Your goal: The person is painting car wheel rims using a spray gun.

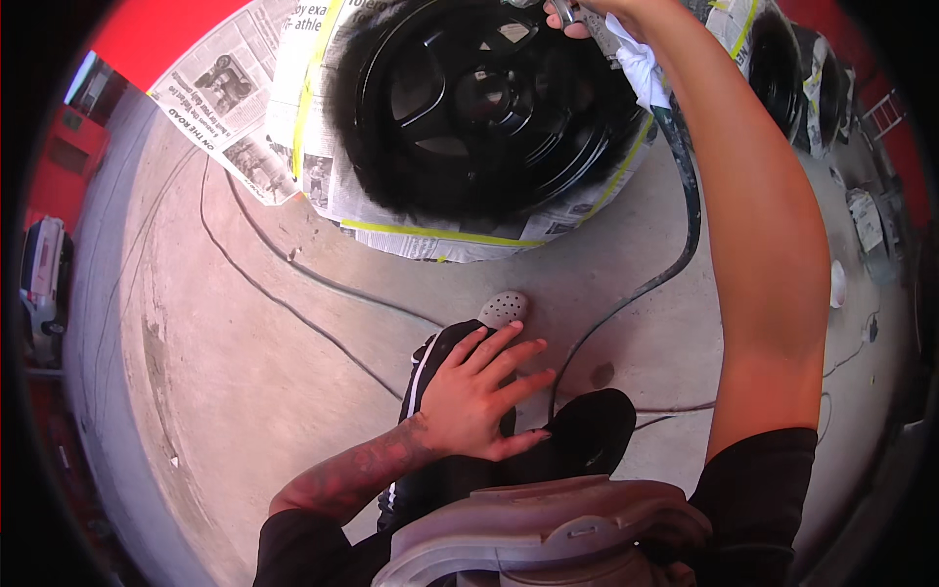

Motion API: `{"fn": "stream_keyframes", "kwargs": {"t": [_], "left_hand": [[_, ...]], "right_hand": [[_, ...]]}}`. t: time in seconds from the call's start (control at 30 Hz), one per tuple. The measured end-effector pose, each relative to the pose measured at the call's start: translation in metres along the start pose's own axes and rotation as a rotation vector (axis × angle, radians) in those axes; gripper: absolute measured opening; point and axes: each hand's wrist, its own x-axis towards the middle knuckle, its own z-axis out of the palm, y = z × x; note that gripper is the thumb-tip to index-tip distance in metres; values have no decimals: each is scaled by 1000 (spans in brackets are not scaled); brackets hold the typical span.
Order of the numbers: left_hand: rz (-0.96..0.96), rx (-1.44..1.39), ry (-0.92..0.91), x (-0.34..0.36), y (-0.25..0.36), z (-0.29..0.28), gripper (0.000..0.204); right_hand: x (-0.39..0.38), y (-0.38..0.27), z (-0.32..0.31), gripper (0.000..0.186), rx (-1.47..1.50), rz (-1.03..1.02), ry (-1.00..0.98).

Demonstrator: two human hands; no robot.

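Note:
My right hand (572, 22), at the top edge, is closed on a metal spray gun (599, 35) over a glossy black wheel (430, 137), which is masked with newspaper (230, 112) and yellow tape (430, 230). A white cloth (638, 68) is wrapped below the gun, where a dark hose (685, 225) hangs down and curves across the floor. My left hand (474, 391) is open, fingers spread over my dark-trousered leg, with nothing in it. The gun's tip is cut off by the frame edge.
More masked black wheels (773, 83) stand at right. Thin hoses (303, 313) cross the concrete floor (225, 391). A car (44, 279) is at far left, a ladder (880, 117) at far right. My grey shoe (504, 308) is below the wheel; a respirator (538, 528) shows at the bottom.

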Motion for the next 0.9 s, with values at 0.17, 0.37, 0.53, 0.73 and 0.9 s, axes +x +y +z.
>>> {"fn": "stream_keyframes", "kwargs": {"t": [0.17,0.37,0.53,0.73,0.9], "left_hand": [[-37,-24,81,-9,-10,-5,56],[-121,-80,114,0,-16,-5,58],[119,309,-192,58,21,47,63],[239,96,-380,131,35,111,47],[153,206,-465,127,37,145,25]], "right_hand": [[26,-7,8,18,-461,95,238],[7,-13,11,19,-605,111,351],[9,-12,35,13,-269,126,191],[-20,-21,28,15,-305,55,201],[-37,-13,22,16,-545,26,325]]}}
